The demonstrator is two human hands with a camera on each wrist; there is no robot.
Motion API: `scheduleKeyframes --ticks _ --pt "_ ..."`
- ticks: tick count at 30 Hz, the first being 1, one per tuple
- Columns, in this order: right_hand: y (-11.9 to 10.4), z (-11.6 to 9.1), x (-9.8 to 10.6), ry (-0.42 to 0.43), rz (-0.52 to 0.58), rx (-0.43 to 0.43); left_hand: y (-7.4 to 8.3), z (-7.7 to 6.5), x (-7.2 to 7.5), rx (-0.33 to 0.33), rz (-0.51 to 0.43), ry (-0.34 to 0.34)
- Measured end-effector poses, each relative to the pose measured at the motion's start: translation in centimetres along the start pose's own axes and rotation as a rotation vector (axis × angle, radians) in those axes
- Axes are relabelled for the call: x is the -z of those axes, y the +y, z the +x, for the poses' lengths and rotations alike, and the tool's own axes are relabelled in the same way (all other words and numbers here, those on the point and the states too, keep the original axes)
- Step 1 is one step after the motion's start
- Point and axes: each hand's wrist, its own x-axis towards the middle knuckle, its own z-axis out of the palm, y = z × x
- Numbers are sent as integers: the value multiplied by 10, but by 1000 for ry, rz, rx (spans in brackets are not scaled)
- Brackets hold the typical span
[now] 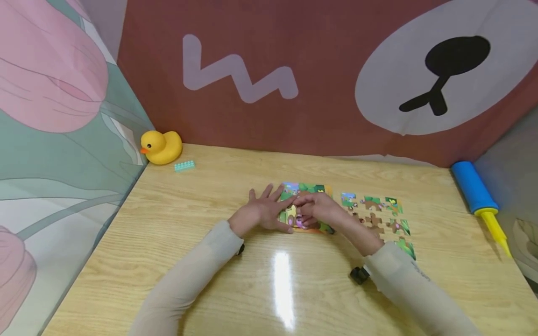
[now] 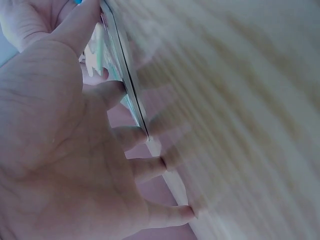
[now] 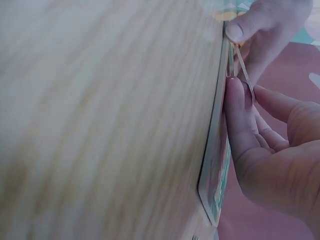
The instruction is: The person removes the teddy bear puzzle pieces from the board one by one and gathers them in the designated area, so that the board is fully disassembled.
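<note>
A colorful jigsaw puzzle (image 1: 311, 188) lies on the table between my hands, partly covered by them. My left hand (image 1: 265, 212) spreads its fingers at the puzzle's left side. In the left wrist view, its fingertips (image 2: 145, 136) rest along the puzzle's edge and on the wood beside it. Over the middle of the puzzle, my right hand (image 1: 321, 209) pinches a thin puzzle piece (image 3: 244, 70). That piece is tilted, with one end low near the left thumb in the right wrist view. Its picture is hidden by the fingers.
Loose puzzle pieces (image 1: 372, 203) lie in rough rows right of the puzzle, some under the right forearm. A yellow rubber duck (image 1: 166, 147) and a turquoise toy brick (image 1: 184, 166) sit at the back left. A blue and yellow pump (image 1: 475, 189) lies at the right edge.
</note>
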Motion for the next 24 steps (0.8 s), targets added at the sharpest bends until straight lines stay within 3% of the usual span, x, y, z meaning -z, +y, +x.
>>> scheduleKeyframes --ticks 17,24 --pt "20 -31 48 -6 146 18 3 0 0 4 28 13" --pt "25 -48 64 11 140 -3 3 0 -1 0 20 15"
